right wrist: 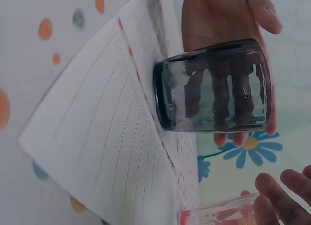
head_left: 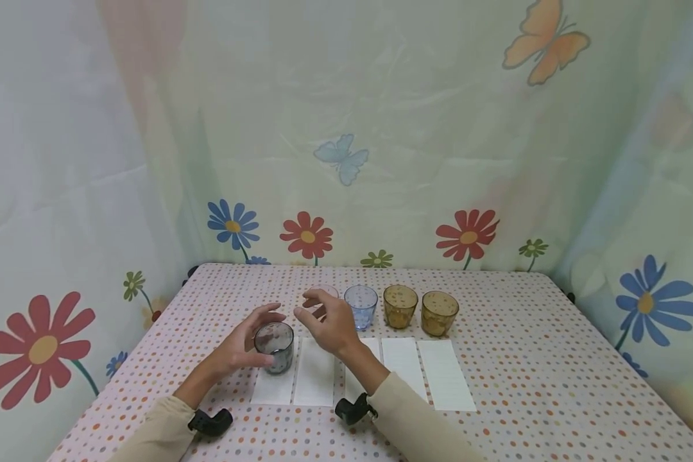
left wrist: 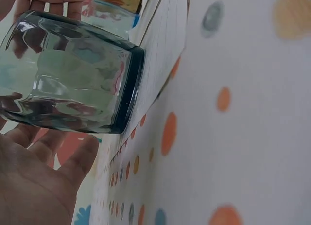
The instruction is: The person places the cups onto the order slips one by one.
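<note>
A smoky grey glass tumbler [head_left: 274,350] stands upright on the leftmost lined white paper [head_left: 271,389]. My left hand [head_left: 245,340] curves loosely beside it, thumb in front and fingers behind in the head view. In the left wrist view the left palm [left wrist: 39,176] faces the tumbler with its fingers extended. To the right of the tumbler my right hand [head_left: 330,323] is raised over the papers, fingers loosely bent and holding nothing. A pink glass [head_left: 326,291], mostly hidden by the right hand in the head view, shows beside its fingers [right wrist: 284,198] in the right wrist view.
A blue glass [head_left: 360,305] and two amber glasses, one in the middle [head_left: 400,308] and one at the right end [head_left: 439,314], stand behind the row of papers [head_left: 447,378]. A dotted cloth covers the table [head_left: 531,378]; a flowered curtain [head_left: 416,160] hangs around it.
</note>
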Demonstrator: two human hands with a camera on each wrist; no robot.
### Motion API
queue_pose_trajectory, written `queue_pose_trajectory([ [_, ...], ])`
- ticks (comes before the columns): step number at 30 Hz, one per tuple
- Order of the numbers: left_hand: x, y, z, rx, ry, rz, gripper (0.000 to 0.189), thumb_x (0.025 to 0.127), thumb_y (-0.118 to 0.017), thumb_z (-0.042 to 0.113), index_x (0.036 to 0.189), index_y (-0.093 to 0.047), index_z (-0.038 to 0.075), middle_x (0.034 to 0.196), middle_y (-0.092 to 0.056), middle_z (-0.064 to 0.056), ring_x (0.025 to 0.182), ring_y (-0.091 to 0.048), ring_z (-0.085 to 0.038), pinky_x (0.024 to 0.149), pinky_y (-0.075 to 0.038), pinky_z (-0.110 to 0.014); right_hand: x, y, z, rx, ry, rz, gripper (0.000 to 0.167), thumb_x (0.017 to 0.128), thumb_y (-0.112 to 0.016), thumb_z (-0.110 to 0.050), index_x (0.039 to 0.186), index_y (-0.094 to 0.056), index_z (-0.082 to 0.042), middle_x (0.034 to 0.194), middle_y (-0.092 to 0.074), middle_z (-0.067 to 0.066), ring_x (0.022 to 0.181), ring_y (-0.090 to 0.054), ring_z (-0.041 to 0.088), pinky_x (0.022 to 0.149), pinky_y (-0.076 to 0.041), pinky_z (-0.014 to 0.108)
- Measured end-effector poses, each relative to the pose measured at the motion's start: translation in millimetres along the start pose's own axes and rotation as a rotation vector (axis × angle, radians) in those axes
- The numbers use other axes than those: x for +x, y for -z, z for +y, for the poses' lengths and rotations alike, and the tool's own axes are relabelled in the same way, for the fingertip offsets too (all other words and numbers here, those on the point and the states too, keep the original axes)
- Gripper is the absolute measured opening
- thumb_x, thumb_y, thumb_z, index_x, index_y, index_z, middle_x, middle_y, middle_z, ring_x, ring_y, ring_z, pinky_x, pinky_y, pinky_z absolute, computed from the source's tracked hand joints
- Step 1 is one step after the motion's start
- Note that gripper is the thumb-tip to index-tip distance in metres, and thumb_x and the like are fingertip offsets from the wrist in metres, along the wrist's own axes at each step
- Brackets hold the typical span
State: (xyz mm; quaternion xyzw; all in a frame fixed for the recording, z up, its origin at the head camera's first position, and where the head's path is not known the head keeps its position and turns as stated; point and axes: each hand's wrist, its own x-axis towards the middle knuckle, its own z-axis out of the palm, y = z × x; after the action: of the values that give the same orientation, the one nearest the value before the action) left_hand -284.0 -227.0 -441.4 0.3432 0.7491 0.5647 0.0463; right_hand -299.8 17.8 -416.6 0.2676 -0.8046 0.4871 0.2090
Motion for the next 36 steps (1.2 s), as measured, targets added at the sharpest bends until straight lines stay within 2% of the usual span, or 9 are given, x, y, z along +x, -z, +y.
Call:
queue_pose_trajectory([
  [4, 0.2, -3.9, 0.7, 0.021, 0.012, 0.017, 0.088, 0.083, -0.076, 0.014, 0.157, -0.030, 0.013, 0.152, -0.040, -0.028, 0.140, -0.038, -0.049, 0.111, -0.031, -0.071, -5.6, -6, 1, 0.024, -0.057, 0.079, 0.036, 0.092, -0.067, -0.032, 0.119, -0.071, -0.008, 0.099, -0.076, 0.006, 0.073, -0.071, 0.019, 0.064, -0.057, 0.026],
  [7, 0.5, -5.5, 0.5, 0.002, 0.015, 0.022, 0.085, 0.083, -0.077, 0.015, 0.156, -0.033, 0.012, 0.149, -0.043, -0.030, 0.136, -0.043, -0.048, 0.110, -0.036, -0.069, -9.8, -11, 2, 0.034, -0.093, 0.141, 0.034, 0.091, -0.069, -0.027, 0.116, -0.071, -0.005, 0.096, -0.076, 0.006, 0.070, -0.070, 0.017, 0.062, -0.056, 0.026],
  [14, -0.5, -9.3, -1.8, -0.041, 0.019, 0.030, 0.082, 0.084, -0.077, 0.013, 0.155, -0.035, 0.010, 0.144, -0.047, -0.032, 0.131, -0.052, -0.044, 0.108, -0.042, -0.064, -16.3, -18, 3, 0.028, -0.149, 0.248, 0.027, 0.088, -0.070, -0.023, 0.111, -0.071, -0.009, 0.094, -0.075, 0.004, 0.065, -0.068, 0.013, 0.059, -0.053, 0.025],
  [22, -1.1, -14.2, -0.3, 0.016, -0.003, 0.074, 0.072, 0.089, -0.073, 0.009, 0.152, -0.039, 0.007, 0.140, -0.053, -0.028, 0.126, -0.057, -0.042, 0.103, -0.049, -0.058, -18.2, -19, 3, -0.016, -0.186, 0.345, 0.034, 0.083, -0.071, -0.023, 0.113, -0.069, -0.008, 0.093, -0.073, 0.003, 0.063, -0.065, 0.011, 0.056, -0.051, 0.026],
  [29, 0.2, -13.7, 1.1, 0.026, -0.010, 0.068, 0.067, 0.091, -0.071, 0.006, 0.150, -0.041, 0.004, 0.139, -0.051, -0.032, 0.125, -0.058, -0.039, 0.101, -0.050, -0.058, -16.0, -17, 8, -0.096, -0.163, 0.428, 0.040, 0.081, -0.071, -0.019, 0.118, -0.065, -0.005, 0.101, -0.070, 0.007, 0.064, -0.066, 0.020, 0.053, -0.048, 0.030],
  [36, 6.5, -12.2, 0.3, 0.018, -0.025, 0.037, 0.065, 0.091, -0.069, 0.003, 0.149, -0.041, 0.001, 0.137, -0.052, -0.033, 0.125, -0.058, -0.040, 0.102, -0.049, -0.058, -16.4, -15, 10, -0.195, -0.247, 0.443, 0.050, 0.082, -0.074, -0.027, 0.126, -0.062, -0.005, 0.112, -0.068, 0.010, 0.075, -0.066, 0.028, 0.055, -0.045, 0.032],
])
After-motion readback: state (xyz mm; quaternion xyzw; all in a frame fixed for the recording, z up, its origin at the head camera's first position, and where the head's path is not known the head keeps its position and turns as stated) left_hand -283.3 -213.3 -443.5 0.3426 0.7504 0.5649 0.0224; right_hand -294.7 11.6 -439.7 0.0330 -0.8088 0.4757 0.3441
